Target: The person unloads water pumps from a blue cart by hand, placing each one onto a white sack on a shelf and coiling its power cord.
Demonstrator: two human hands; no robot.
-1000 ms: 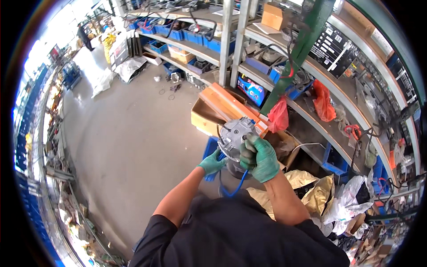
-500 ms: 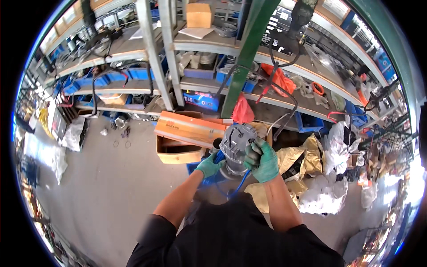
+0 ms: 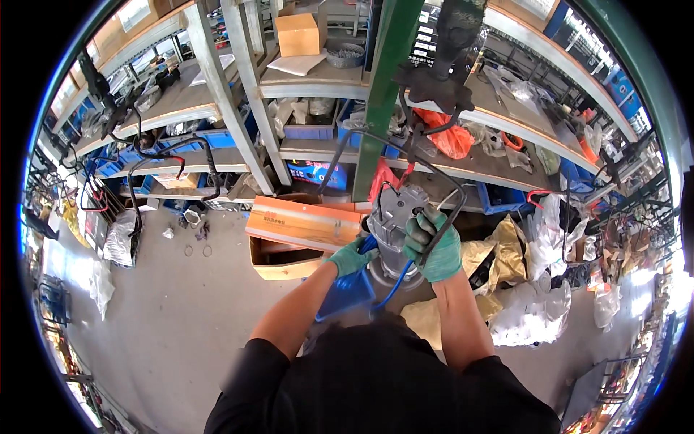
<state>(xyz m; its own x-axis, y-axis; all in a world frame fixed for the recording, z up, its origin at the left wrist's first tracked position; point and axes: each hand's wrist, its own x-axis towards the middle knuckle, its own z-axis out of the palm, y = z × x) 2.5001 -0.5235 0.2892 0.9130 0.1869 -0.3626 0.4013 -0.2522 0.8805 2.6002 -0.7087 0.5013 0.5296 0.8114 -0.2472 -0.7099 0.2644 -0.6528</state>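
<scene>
A grey cast-metal machine housing (image 3: 399, 226) with a rounded body and a round base stands upright before me, with a thin dark hose looped on its top. My left hand (image 3: 352, 257), in a green glove, is closed round a bunched blue cable (image 3: 370, 244) against the housing's left side. More of that cable curves below the housing's front. My right hand (image 3: 437, 246), also gloved, has its darkened fingers curled at the housing's upper right, beside a small dark fitting. What those fingers hold is hidden. A black hanging cable crosses in front of this hand.
An orange carton (image 3: 303, 223) lies left of the housing, with a blue bin (image 3: 347, 295) below my left wrist. Gold wrapping (image 3: 510, 249) and white plastic bags (image 3: 538, 318) lie to the right. Shelves with blue bins (image 3: 500, 197) and a green post (image 3: 387, 94) stand beyond.
The view has shifted, and the black hanging cables now pass in front of my right hand. Both hands keep their places on the cable and housing; the blue bin shows more.
</scene>
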